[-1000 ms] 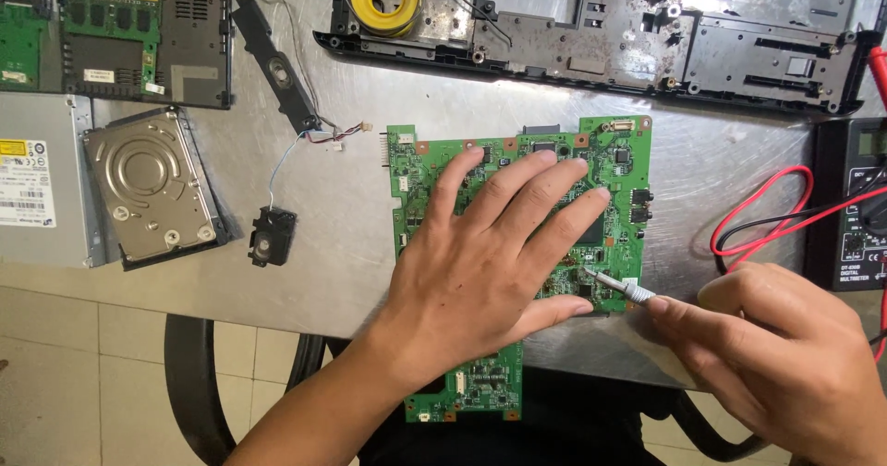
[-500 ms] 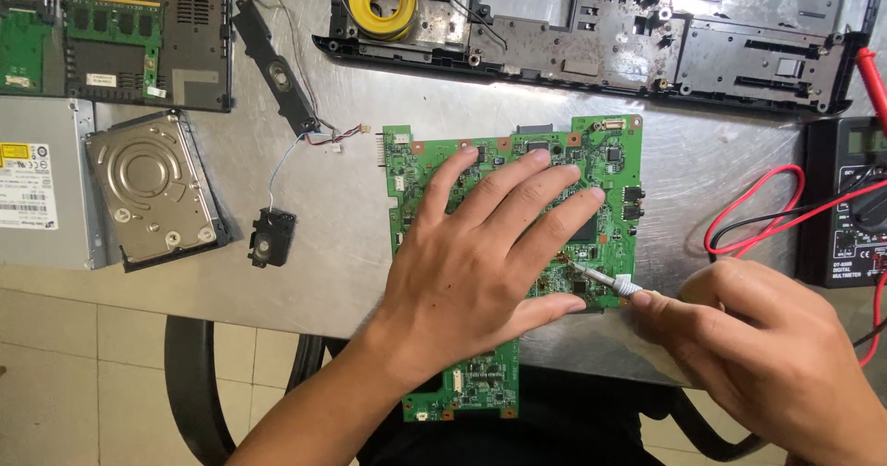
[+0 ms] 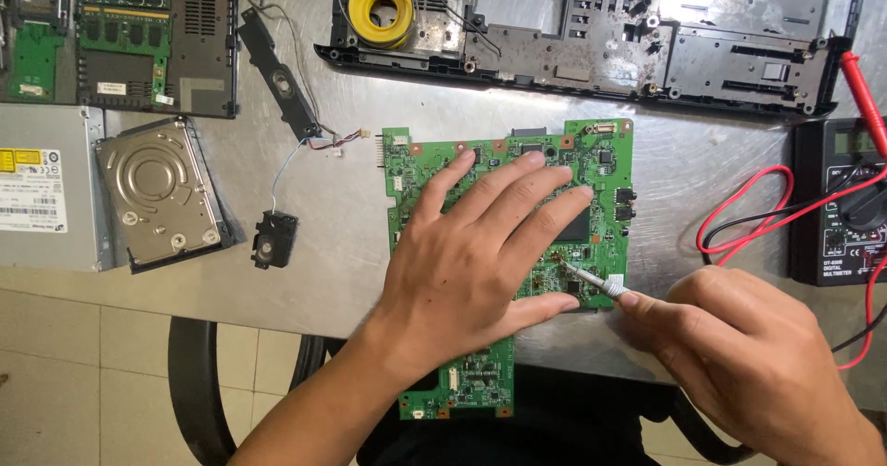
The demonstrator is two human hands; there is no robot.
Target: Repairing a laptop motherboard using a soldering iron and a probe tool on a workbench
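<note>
A green circuit board [image 3: 601,166] lies on the metal table, its lower part hanging past the front edge. My left hand [image 3: 471,263] is spread flat on the board, fingers apart, pressing it down. My right hand [image 3: 748,364] at the lower right pinches a thin probe [image 3: 596,281] with a white tip. The probe's metal point touches the board near its right-hand lower area, just above my left thumb.
A black multimeter [image 3: 841,203] with red and black leads [image 3: 739,212] sits at the right edge. A dismantled laptop base [image 3: 591,32] with a yellow tape roll [image 3: 381,9] lies at the back. At left are a hard drive [image 3: 162,193], an optical drive [image 3: 42,189], small speakers [image 3: 274,237] and another laptop part [image 3: 129,36].
My right hand and the probe have shifted slightly left, the tip settling on the board. My left hand stays flat on the board.
</note>
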